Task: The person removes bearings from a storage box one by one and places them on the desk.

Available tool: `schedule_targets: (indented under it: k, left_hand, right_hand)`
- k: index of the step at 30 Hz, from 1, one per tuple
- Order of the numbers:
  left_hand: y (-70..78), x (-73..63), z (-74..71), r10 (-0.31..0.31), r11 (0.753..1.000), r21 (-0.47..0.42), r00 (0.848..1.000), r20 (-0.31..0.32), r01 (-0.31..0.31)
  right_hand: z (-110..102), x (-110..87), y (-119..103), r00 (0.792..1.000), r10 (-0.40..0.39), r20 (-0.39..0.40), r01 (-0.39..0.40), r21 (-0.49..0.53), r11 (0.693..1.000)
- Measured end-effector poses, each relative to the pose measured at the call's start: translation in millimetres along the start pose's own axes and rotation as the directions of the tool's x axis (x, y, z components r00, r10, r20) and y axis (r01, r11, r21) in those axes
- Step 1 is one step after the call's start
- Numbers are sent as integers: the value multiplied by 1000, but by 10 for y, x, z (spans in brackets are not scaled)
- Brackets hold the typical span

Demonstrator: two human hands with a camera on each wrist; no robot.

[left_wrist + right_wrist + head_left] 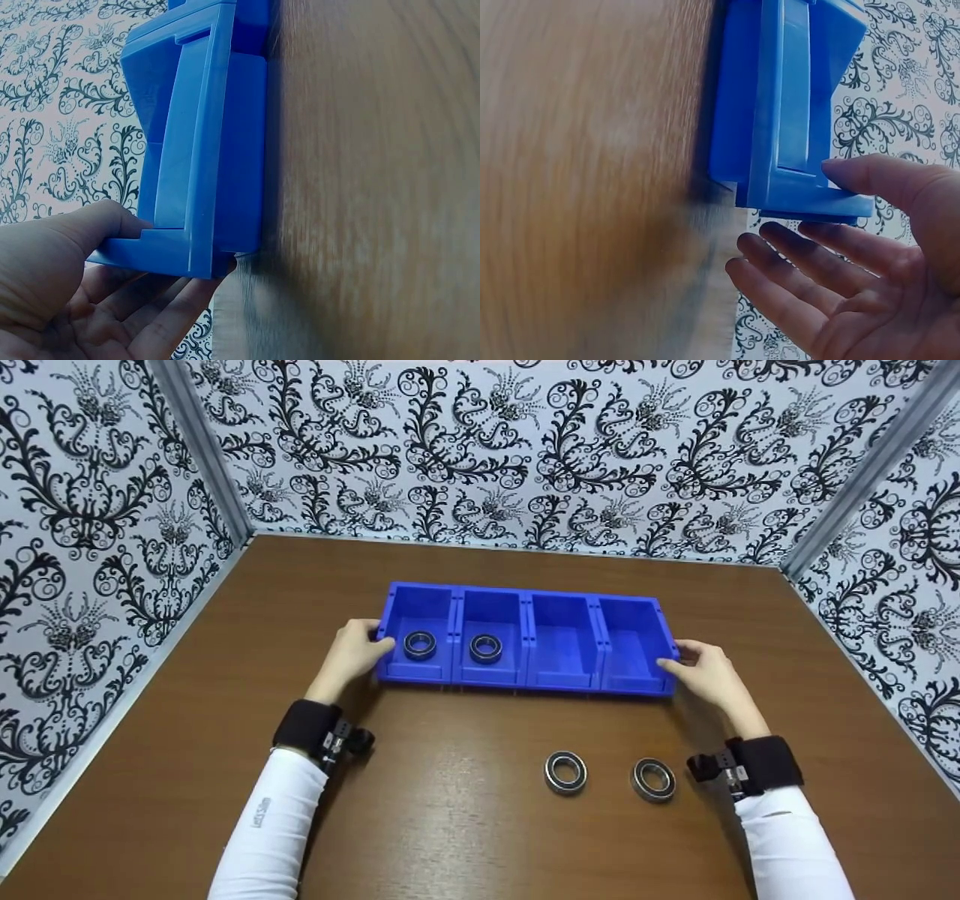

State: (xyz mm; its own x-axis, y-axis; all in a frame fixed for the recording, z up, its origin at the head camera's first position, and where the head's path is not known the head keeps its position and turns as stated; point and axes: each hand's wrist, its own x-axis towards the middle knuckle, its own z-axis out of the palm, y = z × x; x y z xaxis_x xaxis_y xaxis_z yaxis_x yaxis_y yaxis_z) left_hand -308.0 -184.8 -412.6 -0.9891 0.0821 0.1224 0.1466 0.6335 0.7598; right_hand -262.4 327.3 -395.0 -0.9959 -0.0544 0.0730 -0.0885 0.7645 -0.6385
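Note:
A blue row of joined storage bins (562, 641) sits on the table with its open compartments facing up. My left hand (354, 649) grips its left end, thumb over the rim and fingers along the outer wall. At the other end my right hand (705, 669) pinches the wall, its thumb (847, 174) inside the rim; the lower fingers are spread apart from the outside. One ball bearing (420, 645) lies in the leftmost compartment, another bearing (486, 649) in the compartment beside it. The two right compartments hold nothing.
Two more bearings, a left one (565, 772) and a right one (653, 780), lie on the brown wooden table (450, 810) in front of the bins. Patterned panels (480, 457) stand behind and along both sides, with grey metal posts at the corners.

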Motion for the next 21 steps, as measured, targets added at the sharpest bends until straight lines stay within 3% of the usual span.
schedule_targets:
  k: [9,15,21]
  left_hand:
    - [13,-6,11,-7,1000,-7,1000,8,7]
    - [7,4,16,-2,1000,0,1000,9,2]
    - [-7,11,12,-3,1000,9,1000,11,3]
  right_hand:
    - [48,72,61,999,-40,-12,41,46,998]
    - [64,105,63,1000,-19,5,18,107,994]
    - [81,149,79,1000,-11,-7,12,101,995]
